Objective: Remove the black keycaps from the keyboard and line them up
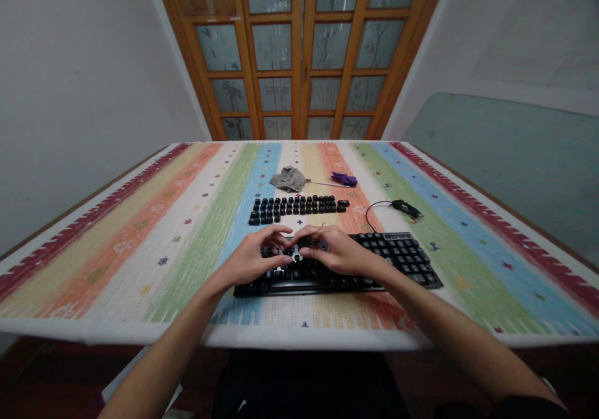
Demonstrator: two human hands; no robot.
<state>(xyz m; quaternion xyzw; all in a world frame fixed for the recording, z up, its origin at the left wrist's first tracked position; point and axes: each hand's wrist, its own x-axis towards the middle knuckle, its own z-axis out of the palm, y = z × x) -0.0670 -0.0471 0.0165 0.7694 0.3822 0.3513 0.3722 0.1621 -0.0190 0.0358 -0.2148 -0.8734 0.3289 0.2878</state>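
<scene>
A black keyboard [402, 257] lies near the table's front edge, its cable ending in a plug [406, 207] behind it. Both hands rest on its left half, fingertips meeting over one spot where keycaps are off. My left hand [255, 258] curls over the keys with its fingers bent. My right hand [339, 250] pinches something thin and small at the fingertips; I cannot tell what it is. Removed black keycaps [297, 208] sit in neat rows on the cloth just beyond the keyboard.
A striped, multicoloured cloth [154, 238] covers the table. At the back lie a grey rag [289, 178] and a purple-handled brush [344, 179]. Wooden glass-paned doors [299, 57] stand behind the table, with white walls on both sides.
</scene>
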